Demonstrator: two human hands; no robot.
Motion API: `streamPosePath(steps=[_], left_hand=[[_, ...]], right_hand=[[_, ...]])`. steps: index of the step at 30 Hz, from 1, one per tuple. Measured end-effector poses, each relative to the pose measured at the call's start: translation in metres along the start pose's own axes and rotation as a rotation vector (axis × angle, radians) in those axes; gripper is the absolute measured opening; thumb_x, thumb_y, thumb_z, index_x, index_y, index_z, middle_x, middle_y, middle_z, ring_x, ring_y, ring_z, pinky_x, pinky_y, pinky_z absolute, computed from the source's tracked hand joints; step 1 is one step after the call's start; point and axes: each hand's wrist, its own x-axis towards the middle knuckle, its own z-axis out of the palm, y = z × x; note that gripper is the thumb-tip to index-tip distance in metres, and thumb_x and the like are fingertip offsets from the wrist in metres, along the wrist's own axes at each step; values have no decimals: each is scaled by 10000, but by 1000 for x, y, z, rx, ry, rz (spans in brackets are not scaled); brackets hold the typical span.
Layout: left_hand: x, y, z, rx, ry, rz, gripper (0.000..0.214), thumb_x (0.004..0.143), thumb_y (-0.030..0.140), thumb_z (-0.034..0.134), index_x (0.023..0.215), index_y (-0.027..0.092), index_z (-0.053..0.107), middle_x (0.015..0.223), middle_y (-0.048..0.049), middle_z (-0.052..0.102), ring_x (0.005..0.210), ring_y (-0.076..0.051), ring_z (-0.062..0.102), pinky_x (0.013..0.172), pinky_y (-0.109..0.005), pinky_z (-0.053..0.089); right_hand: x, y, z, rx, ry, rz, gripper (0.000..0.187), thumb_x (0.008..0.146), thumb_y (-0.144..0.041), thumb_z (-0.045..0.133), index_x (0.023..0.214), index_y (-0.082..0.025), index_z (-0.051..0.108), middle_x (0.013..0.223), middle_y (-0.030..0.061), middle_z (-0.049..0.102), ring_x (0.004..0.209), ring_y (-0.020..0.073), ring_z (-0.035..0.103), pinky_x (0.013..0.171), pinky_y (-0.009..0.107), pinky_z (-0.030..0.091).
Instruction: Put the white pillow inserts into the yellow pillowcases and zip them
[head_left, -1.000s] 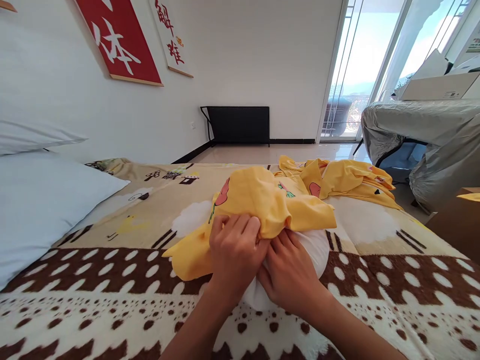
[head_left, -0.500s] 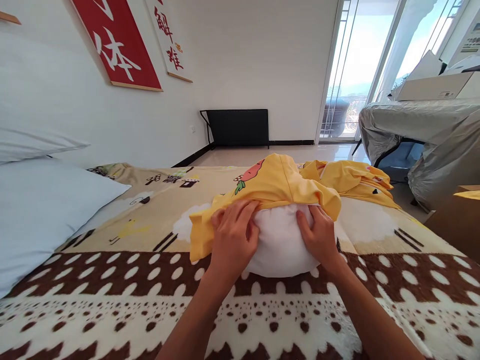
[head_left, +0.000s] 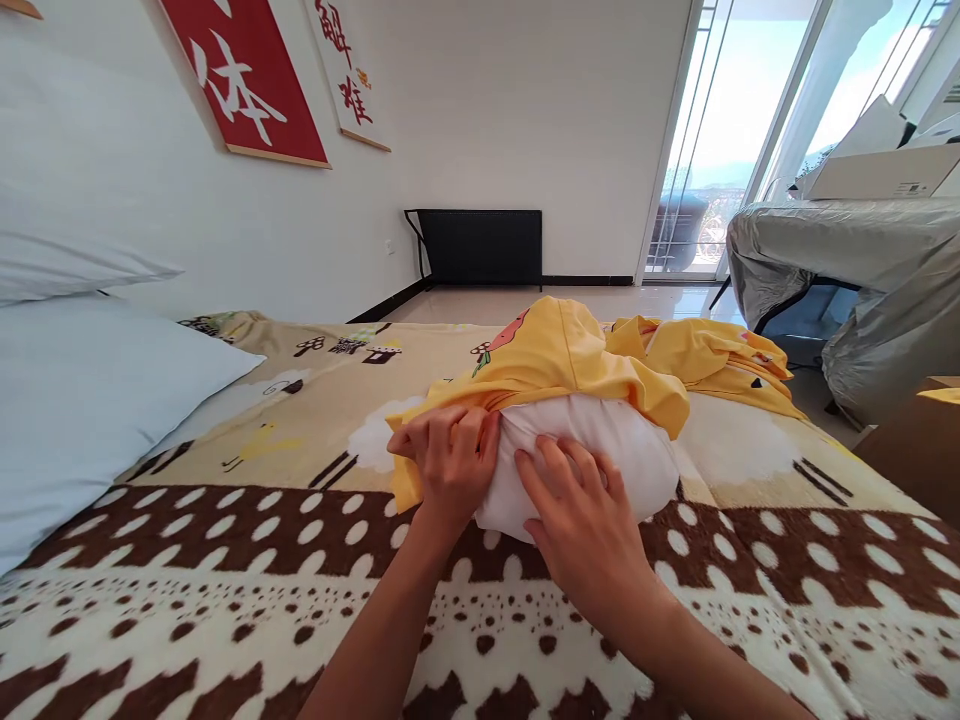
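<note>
A white pillow (head_left: 637, 470) lies partly inside a yellow pillowcase (head_left: 562, 345) with a carrot print, its near end bulging out toward me. My left hand (head_left: 454, 460) is closed on the pillowcase's edge at the left of the opening. Spread over the exposed pillow, my right hand (head_left: 581, 510) presses its fingertips into the white surface, apart from the yellow cloth. The part of the pillow inside the case is hidden.
Under everything is a patterned blanket (head_left: 315, 590) on a bed. White pillows (head_left: 112, 390) lie at the left, and more yellow cloth (head_left: 705, 355) is bunched beyond the pillowcase. A covered table (head_left: 847, 240) and a cardboard box (head_left: 915, 440) stand to the right.
My right hand has let go of the pillowcase edge and moved left and nearer onto the white pillow. My left hand keeps its grip, shifted slightly left. More white pillow shows at the right.
</note>
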Motion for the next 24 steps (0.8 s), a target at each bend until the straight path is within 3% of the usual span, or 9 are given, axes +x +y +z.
streamPosePath(steps=[3,6,9,11,13,16,18,21,24], left_hand=[[-1,-2,3,113,-235,-12,123,834,172,557,712,186,560,662,-28,576,729,-206,499,726,-361,268],[-1,-6,7,212,-481,-147,69,838,192,522,793,177,573,807,-70,625,852,-260,531,758,-394,254],[-5,-14,12,214,-569,-210,124,854,186,478,900,179,593,909,-92,645,912,-279,548,790,-416,258],[-7,-16,12,157,-521,-202,164,864,167,455,929,189,604,930,-82,661,891,-255,572,814,-419,262],[-6,-11,9,69,-391,-157,173,855,138,467,924,196,614,948,-70,681,879,-227,597,844,-413,266],[-7,9,0,-85,-149,6,152,817,79,520,851,192,615,899,-51,700,904,-199,625,869,-388,287],[-9,25,-5,-178,-52,148,147,795,58,557,831,187,618,824,-36,696,891,-180,636,868,-362,310],[-15,42,-5,-164,-39,254,164,779,68,610,884,190,641,799,-36,686,858,-163,628,856,-341,321],[-23,38,5,11,-57,187,161,786,101,609,894,212,651,821,-56,668,856,-184,596,833,-360,293]], right_hand=[[2,11,13,25,-30,9,549,837,-210,589,1365,-207,437,1427,93,438,1293,287,369,1036,469,290],[4,19,19,35,-40,-5,594,828,-251,619,1384,-215,413,1467,74,395,1326,267,338,1067,458,256],[6,23,24,42,-44,-43,637,830,-304,625,1413,-237,376,1503,52,345,1357,252,304,1097,452,215],[7,25,26,41,-30,-52,670,831,-348,626,1432,-250,347,1523,45,307,1379,253,272,1112,459,184],[8,28,28,35,-7,-37,690,832,-375,621,1444,-261,324,1530,47,291,1390,254,257,1117,469,168],[9,39,30,25,37,-5,626,847,-391,589,1417,-256,370,1503,71,344,1373,257,290,1115,478,167],[10,49,31,11,77,45,523,856,-416,563,1335,-228,470,1444,100,428,1334,268,347,1111,490,166],[12,69,36,-17,150,169,474,851,-479,543,1216,-176,548,1335,147,520,1264,293,414,1101,520,168],[14,89,41,-40,236,308,562,838,-551,521,1226,-145,525,1314,182,519,1245,315,422,1087,545,176]])
